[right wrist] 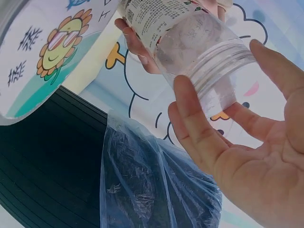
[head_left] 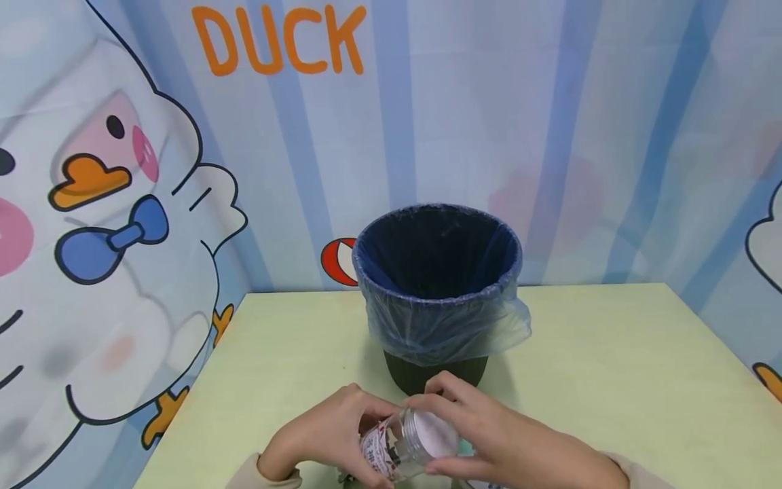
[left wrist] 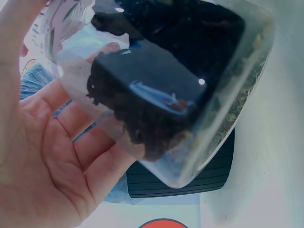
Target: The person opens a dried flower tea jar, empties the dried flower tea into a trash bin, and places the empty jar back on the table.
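Observation:
Both hands hold a clear jar (head_left: 391, 451), tilted on its side with its ribbed end toward the right. Fingers of my left hand (head_left: 332, 431) curl round its labelled body. At the ribbed rim, my right hand (head_left: 482, 424) pinches with thumb and fingers; whether a clear lid sits there, I cannot tell. A dark clumpy mass (left wrist: 147, 121) shows inside the jar's lower part in the left wrist view. Near the right hand is a white cup-like thing (right wrist: 23, 61) with a sunflower print, mostly hidden in the head view.
A dark ribbed trash bin (head_left: 406, 372) stands just beyond the hands on the pale yellow table (head_left: 293, 353). Its blue plastic liner (head_left: 440, 333) folds over the rim. Behind is a duck-printed cloth backdrop (head_left: 476, 122).

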Tool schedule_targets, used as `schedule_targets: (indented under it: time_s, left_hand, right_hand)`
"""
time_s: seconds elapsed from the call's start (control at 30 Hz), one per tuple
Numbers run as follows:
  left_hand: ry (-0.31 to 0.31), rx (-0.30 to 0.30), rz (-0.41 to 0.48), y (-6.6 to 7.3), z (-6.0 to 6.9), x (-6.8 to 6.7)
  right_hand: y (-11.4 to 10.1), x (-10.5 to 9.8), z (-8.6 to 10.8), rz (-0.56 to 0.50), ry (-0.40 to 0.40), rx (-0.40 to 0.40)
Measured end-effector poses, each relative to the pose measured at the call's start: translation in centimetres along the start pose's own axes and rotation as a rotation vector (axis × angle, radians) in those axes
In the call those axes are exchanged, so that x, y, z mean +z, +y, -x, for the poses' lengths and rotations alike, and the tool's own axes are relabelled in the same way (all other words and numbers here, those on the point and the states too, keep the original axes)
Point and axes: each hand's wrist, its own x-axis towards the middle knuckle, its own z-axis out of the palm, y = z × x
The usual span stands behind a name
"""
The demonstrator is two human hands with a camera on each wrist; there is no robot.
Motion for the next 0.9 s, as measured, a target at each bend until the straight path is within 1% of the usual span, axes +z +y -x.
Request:
schedule_targets:
  time_s: [0.1,0.2,0.27,0.33,0.4,0.5,0.6,0.67,0.73,0.77,0.83,0.9]
  left_hand:
    - [-0.001,-0.026,0.016,0.0,0.1,0.0]
    - [-0.002,-0.002,0.018,-0.1,0.1,0.1]
    - [-0.005,0.011,0.02,-0.1,0.2,0.1]
    - [-0.009,0.04,0.0,-0.2,0.2,0.1]
    - [-0.01,0.05,-0.018,-0.2,0.1,0.1]
    - [0.0,0.087,-0.071,-0.2,0.0,0.1]
    - [0.009,0.074,-0.07,0.0,0.0,0.0]
    - [0.007,0.067,-0.062,0.0,0.0,0.0]
    - [0.004,0.043,-0.041,0.0,0.0,0.0]
    - [0.003,0.036,-0.034,0.0,0.0,0.0]
    - [0.0,0.031,-0.023,-0.1,-0.1,0.0]
    - [-0.001,0.011,-0.008,-0.1,-0.1,0.0]
  right_hand:
    - [0.2,0.0,0.0,-0.005,-0.012,-0.041]
    - [0.4,0.0,0.1,0.007,-0.017,-0.103]
    - [0.5,-0.1,0.1,0.006,-0.027,-0.129]
    - [0.5,-0.2,0.2,-0.008,-0.044,-0.133]
    - [0.3,-0.3,0.3,-0.019,-0.061,-0.093]
    - [-0.2,-0.5,0.3,-0.013,-0.065,0.022]
    - [-0.5,-0.6,0.2,0.0,-0.054,0.151]
    - [-0.5,-0.6,0.1,-0.01,-0.043,0.206]
    - [-0.4,-0.5,0.0,-0.028,-0.028,0.222]
    - [-0.4,-0.4,0.0,-0.034,-0.018,0.218]
    - [-0.3,-0.3,-0.1,-0.042,0.0,0.198]
    - [-0.2,-0.3,-0.1,-0.054,0.012,0.167]
